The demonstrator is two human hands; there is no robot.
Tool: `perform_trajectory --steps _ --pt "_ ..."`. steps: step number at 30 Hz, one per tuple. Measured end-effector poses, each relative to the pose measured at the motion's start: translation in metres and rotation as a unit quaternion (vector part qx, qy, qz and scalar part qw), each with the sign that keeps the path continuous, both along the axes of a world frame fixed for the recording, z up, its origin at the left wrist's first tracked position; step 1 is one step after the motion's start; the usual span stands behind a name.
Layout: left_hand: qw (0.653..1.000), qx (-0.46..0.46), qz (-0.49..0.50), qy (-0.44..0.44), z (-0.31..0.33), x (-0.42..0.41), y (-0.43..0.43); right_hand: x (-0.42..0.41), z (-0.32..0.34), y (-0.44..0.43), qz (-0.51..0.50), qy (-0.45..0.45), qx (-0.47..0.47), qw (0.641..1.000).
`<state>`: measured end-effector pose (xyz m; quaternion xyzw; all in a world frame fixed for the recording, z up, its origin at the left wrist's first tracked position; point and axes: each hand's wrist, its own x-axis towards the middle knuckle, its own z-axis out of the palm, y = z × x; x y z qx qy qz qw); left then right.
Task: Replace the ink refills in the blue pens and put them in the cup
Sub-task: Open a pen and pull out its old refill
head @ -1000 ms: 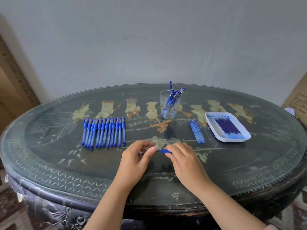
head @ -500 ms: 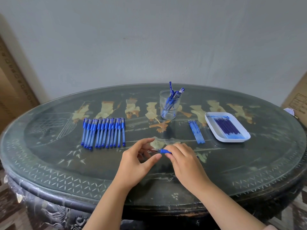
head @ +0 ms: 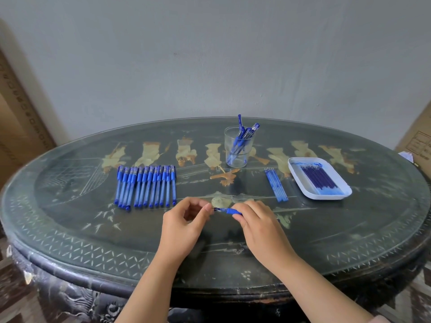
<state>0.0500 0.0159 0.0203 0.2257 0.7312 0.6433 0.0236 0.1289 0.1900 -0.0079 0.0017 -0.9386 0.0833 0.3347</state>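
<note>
Row of blue pens (head: 145,186) lies side by side at the left of the surface (head: 93,229). Left hand (head: 184,226) is curled, thumb and forefinger pinching the tip end of the held pen (head: 229,210). Right hand (head: 258,226) grips its blue grip section, low over the surface's front middle. Behind stands the clear cup (head: 242,157), several pens in it. Loose refills (head: 276,185) lie to the right, then a white tray (head: 326,196) of dark refills.

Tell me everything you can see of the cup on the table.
The cup is a clear, glass-like tumbler standing upright toward the far middle of the table. It holds a few blue pens that lean to the right, their tops poking above the rim. Only the table and those pens touch it.
</note>
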Motion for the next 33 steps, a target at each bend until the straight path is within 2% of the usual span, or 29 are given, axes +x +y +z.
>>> perform_trajectory --steps 6,8,10,13,15,29,33 --pt "0.997 0.054 0.020 -0.043 0.002 -0.003 -0.003 0.000 0.001 -0.001 -0.005 -0.003 -0.002 1.000" --pt "0.997 0.044 0.044 -0.041 0.001 -0.007 -0.006 0.001 0.002 -0.001 -0.008 0.006 -0.005 1.000" --pt "0.999 -0.015 0.049 0.011 -0.001 -0.009 -0.009 0.001 0.002 -0.001 -0.011 0.018 -0.009 1.000" --pt "0.972 -0.153 0.018 0.178 -0.008 -0.010 -0.010 0.001 0.002 0.000 -0.014 0.032 -0.019 0.999" --pt "0.959 -0.188 0.006 0.211 -0.011 -0.011 -0.010 0.001 0.003 -0.001 -0.014 0.038 -0.028 0.999" --pt "0.961 -0.226 0.001 0.163 -0.013 -0.013 -0.005 0.004 0.008 -0.004 -0.016 0.026 -0.030 0.999" --pt "0.965 -0.194 0.019 0.174 -0.014 -0.012 -0.006 0.005 0.012 -0.005 -0.018 0.039 -0.083 0.996"
